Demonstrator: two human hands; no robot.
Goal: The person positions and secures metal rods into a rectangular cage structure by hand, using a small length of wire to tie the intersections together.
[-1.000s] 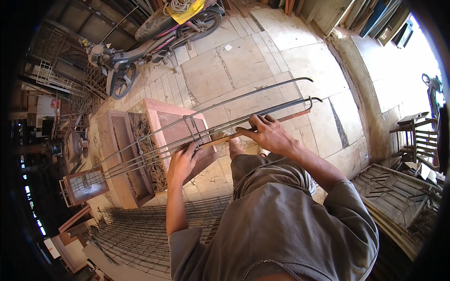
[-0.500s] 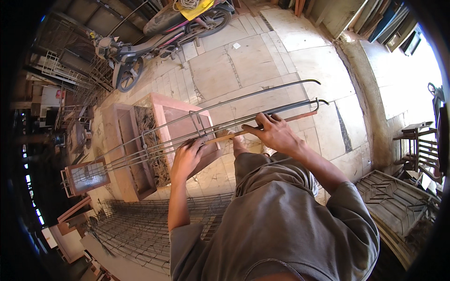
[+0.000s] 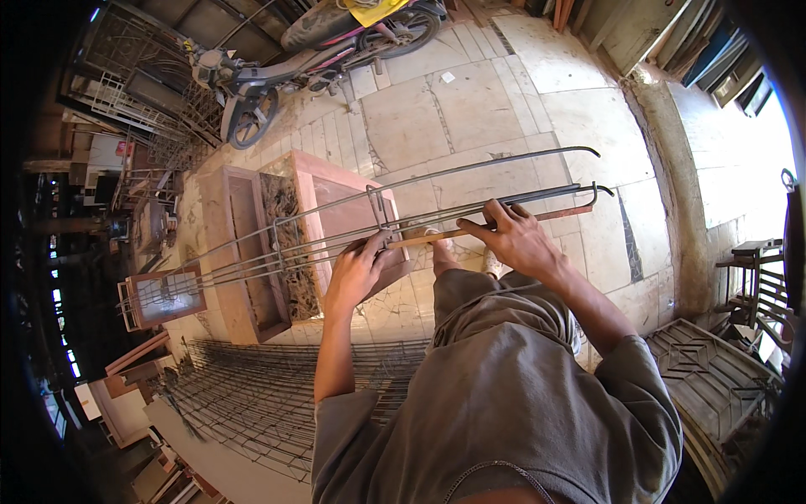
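Note:
A long steel rebar cage (image 3: 336, 238) runs across in front of me, its bars bent into hooks at the right end and tied by rectangular stirrups (image 3: 379, 207). Along its near side lies a thin wooden stick (image 3: 432, 239), yellowish in the middle and reddish towards the right. My left hand (image 3: 356, 275) is closed round the stick's left part, fingers curled against the bars. Further right, my right hand (image 3: 514, 242) pinches the stick between thumb and fingers, its fingertips next to the upper bars. My palms hide part of the grip.
Under the cage stand a pinkish wooden frame (image 3: 336, 181) and an open wooden box (image 3: 243, 252). More rebar mesh (image 3: 294, 395) lies at lower left. A motorcycle (image 3: 311, 67) stands far left, a wooden chair (image 3: 756, 273) at right, and a carved panel (image 3: 705, 370) at lower right.
The whole view has shifted, so the cage, boxes and motorcycle appear further right. Both hands keep their places on the stick and bars, with little visible change in grip.

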